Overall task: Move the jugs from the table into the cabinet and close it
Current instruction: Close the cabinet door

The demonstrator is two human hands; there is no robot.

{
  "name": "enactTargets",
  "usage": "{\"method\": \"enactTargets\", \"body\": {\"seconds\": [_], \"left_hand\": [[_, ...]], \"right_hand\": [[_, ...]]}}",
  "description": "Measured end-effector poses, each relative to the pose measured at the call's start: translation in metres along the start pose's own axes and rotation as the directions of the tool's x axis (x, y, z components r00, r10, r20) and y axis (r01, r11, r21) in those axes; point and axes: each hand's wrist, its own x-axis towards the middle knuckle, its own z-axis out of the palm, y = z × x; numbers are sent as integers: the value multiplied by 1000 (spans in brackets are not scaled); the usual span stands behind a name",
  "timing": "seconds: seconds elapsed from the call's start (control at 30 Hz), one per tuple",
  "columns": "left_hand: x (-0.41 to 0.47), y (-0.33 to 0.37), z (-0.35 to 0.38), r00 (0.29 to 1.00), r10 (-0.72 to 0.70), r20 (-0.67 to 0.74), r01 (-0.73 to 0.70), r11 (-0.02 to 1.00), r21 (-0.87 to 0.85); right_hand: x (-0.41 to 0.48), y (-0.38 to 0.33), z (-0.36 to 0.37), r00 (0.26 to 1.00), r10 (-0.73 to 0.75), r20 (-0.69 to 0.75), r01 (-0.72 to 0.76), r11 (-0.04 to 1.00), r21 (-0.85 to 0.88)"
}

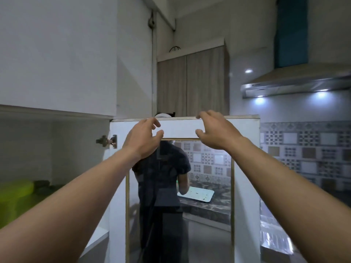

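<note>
Two bare hands are reaching up at centre frame toward the top rail of an open cabinet door (245, 128). Left hand (141, 139) is hovering in front of the white rail, fingers (155, 123) curled and spread moderately wide, thumb below, gripping nothing. Right hand (214, 130) is sitting just right of it, fingertips hooking over or at the top edge of the door, thumb underneath; cannot tell if it is actually touching. Both forearms are coming in from the lower corners.

Door is showing a flat white matte frame with a thin brass-coloured trim around a tall rectangular glass pane (207, 168). Glass is glossy and is showing a person in dark clothes, patterned square wall tiles and a dark stone counter with a pale rounded tray. A metal hinge (107, 141) is joining the door to the cabinet (57, 130) at left of centre.

Cabinet interior is filling the left of the frame, smooth white panels, dim. Inside at lower left a blurred lime-green plastic jug (13, 194) is resting, rounded shape, beside a darker item too blurred to identify.

At upper right a brushed-metal range hood (296, 82) with two lit spots is hanging. Wood-grain wall cupboards (191, 80) are standing at upper centre.
</note>
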Motion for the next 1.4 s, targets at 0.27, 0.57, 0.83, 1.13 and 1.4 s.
{"method": "enactTargets", "body": {"seconds": [0.27,0.57,0.83,1.13,1.4], "left_hand": [[54,87,79,989,110,98,-113,993,18],[82,124,140,985,109,130,-130,978,166],[74,132,129,988,90,127,-114,973,201],[21,150,38,971,57,230,-85,990,112],[-47,181,-73,996,-22,82,21,1000,13]], "right_hand": [[12,107,-23,992,115,-58,-124,977,-171],[15,167,-4,979,193,65,-193,981,-7],[6,164,-25,986,160,-46,-150,975,161],[-37,108,-94,991,119,-68,-84,920,382],[-81,23,-149,995,-90,41,43,763,645]]}}
